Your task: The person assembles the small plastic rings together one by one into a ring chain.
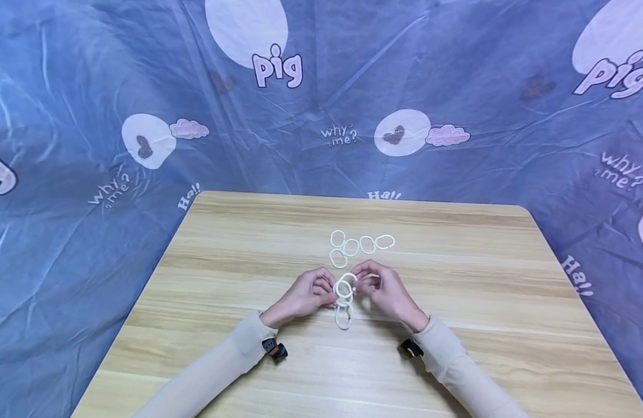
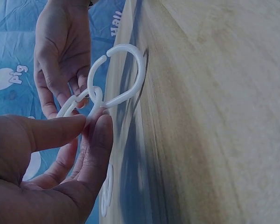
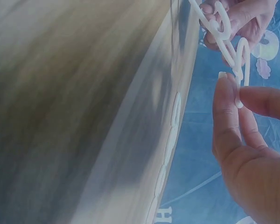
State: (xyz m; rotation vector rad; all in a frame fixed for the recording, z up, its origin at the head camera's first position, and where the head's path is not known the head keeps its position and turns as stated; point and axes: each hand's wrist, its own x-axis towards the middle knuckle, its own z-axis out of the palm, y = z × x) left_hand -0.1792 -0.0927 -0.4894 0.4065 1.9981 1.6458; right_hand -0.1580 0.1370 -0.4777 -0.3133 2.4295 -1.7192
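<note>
Thumb and fingers of my left hand pinch a white plastic split ring. From it hangs another white ring, with a small gap showing in its loop. My right hand pinches a further white ring at its edge, between thumb and fingertips. That one meets the left hand's ring just between the two hands; whether they are fully linked I cannot tell. All of these rings are held up over the table, close to each other.
Several more white rings lie flat on the wooden table, a little beyond my hands. A blue printed cloth hangs behind the table and around its sides. Each wrist wears a small black device.
</note>
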